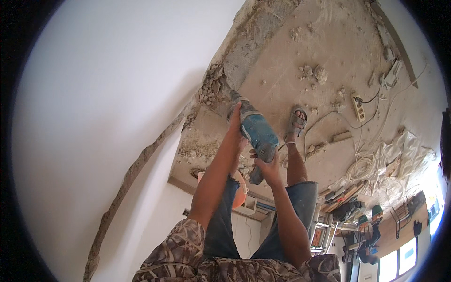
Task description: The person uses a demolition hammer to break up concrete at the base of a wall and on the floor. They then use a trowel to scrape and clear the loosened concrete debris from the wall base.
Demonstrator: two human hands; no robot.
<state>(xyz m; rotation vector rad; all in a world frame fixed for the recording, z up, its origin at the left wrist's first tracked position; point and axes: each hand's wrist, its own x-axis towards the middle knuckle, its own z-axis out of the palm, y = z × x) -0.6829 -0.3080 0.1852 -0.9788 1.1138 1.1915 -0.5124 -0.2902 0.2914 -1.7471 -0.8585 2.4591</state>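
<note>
Left grip (236, 113) is curled round the front of the drill (258, 130), right grip (269, 168) closed on its rear handle (256, 177); bit (227, 85) points at rubble (211, 89), upper centre.

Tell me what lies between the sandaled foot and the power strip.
In the head view, a thin cable and small lumps of rubble lie between them on the dusty floor.

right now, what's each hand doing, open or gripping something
Left hand: closed on the front part of the blue power drill.
Right hand: closed around the drill's rear handle.
</note>
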